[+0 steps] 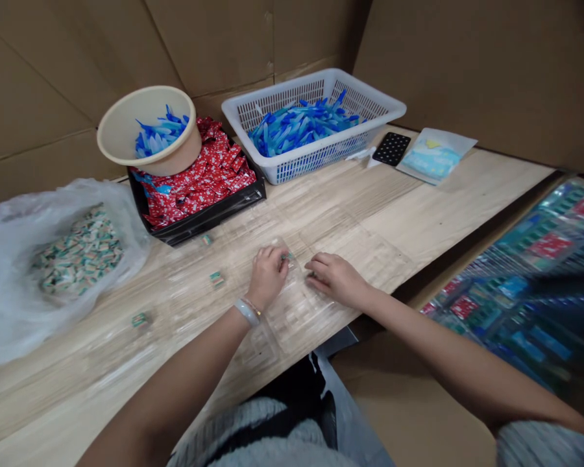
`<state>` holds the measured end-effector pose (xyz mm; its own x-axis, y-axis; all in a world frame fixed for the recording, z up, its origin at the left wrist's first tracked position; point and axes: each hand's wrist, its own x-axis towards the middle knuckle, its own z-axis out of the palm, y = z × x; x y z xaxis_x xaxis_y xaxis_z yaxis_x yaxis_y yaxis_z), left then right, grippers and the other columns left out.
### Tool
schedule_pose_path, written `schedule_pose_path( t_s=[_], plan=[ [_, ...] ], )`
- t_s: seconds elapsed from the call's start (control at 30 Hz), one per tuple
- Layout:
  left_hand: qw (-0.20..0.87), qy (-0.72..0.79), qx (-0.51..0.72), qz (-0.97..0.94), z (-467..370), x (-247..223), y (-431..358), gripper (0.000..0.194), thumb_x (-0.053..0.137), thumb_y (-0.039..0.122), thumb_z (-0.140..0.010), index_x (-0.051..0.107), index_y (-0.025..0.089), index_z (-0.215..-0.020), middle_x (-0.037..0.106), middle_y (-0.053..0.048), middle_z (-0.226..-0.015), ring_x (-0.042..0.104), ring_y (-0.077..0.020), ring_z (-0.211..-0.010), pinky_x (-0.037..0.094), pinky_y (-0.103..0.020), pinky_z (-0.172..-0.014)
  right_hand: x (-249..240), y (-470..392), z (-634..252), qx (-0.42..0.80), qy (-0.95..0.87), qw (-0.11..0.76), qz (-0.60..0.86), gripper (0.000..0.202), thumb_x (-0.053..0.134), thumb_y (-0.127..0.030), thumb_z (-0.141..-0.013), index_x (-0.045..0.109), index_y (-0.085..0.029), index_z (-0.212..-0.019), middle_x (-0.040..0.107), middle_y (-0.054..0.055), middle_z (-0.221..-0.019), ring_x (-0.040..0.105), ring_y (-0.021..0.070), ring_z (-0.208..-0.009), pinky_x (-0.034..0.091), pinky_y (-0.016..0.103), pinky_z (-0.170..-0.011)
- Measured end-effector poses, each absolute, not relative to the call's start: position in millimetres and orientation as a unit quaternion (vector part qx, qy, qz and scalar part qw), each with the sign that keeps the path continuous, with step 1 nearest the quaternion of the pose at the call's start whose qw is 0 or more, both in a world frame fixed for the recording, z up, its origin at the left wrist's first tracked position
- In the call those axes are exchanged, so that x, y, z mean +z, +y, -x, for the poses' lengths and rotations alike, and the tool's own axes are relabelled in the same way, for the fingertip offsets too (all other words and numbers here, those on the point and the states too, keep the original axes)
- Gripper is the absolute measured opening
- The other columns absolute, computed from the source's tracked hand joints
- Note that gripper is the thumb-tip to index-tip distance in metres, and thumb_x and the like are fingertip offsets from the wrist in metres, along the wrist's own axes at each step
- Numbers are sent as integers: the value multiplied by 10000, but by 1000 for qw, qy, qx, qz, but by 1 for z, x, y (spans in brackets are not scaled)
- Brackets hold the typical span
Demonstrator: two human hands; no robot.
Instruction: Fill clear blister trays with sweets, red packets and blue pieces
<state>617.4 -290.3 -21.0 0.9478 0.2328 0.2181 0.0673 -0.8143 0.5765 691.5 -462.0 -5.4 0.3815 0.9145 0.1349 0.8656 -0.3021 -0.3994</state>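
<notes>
My left hand (268,275), a bracelet at its wrist, is pinched around a small green-and-tan piece (287,256), mostly covered by the fingers. Just right of it, my right hand (339,279) hovers with thumb and fingers apart and nothing visible between them. Under and around both hands lie clear plastic trays (296,318) with moulded compartments, hard to make out against the wood. More small green-and-tan pieces sit to the left, one stack (217,278) near my left hand and another (139,320) farther off.
An open plastic bag (10,259) of similar pieces lies left. A black box (199,224) holds red packets, with a cream bowl (109,139) of blue items on top. A white basket (316,149) contains blue items. Beside it are a black dotted card (392,148) and pouch (433,157). Filled packs (516,272) are stacked right.
</notes>
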Motion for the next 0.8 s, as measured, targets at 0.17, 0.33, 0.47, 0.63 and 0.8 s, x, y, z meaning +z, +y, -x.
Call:
schedule_pose_path(
  t_s=[0.17,0.33,0.47,0.63,0.8],
  plan=[
    [311,85,136,-937,-616,-23,-288,138,518,145,-749,575,178,-871,605,-50,-876,512,-193,-885,399,-352,-801,-4,-437,-696,35,-508,207,835,195,440,-218,-840,602,-147,-922,584,96,-831,527,190,-786,400,302,-695],
    [333,89,134,-929,-616,-23,-285,269,534,136,-726,535,176,-992,596,-59,-919,518,-197,-901,405,-362,-810,-11,-412,-704,92,-474,223,847,227,479,-151,-793,605,-161,-982,596,67,-849,535,169,-775,395,267,-695],
    [370,81,133,-916,-615,-26,-281,443,542,134,-730,427,167,-1156,585,-61,-928,518,-193,-914,404,-369,-842,-13,-409,-709,117,-492,235,830,305,491,-135,-775,575,-188,-1063,575,57,-901,534,151,-779,396,243,-681],
    [408,41,130,-902,-612,-28,-277,564,561,120,-706,348,175,-1226,534,-69,-1014,494,-179,-966,403,-350,-883,-13,-406,-714,148,-469,297,818,149,490,-108,-760,598,-141,-857,544,43,-787,509,132,-720,394,238,-663],
    [430,23,130,-893,-610,-23,-274,564,559,128,-705,338,183,-1221,472,-99,-1132,480,-184,-1009,410,-348,-891,-15,-401,-726,160,-420,365,815,55,521,-137,-735,565,-154,-762,514,7,-682,477,121,-640,374,236,-611]
  ],
)
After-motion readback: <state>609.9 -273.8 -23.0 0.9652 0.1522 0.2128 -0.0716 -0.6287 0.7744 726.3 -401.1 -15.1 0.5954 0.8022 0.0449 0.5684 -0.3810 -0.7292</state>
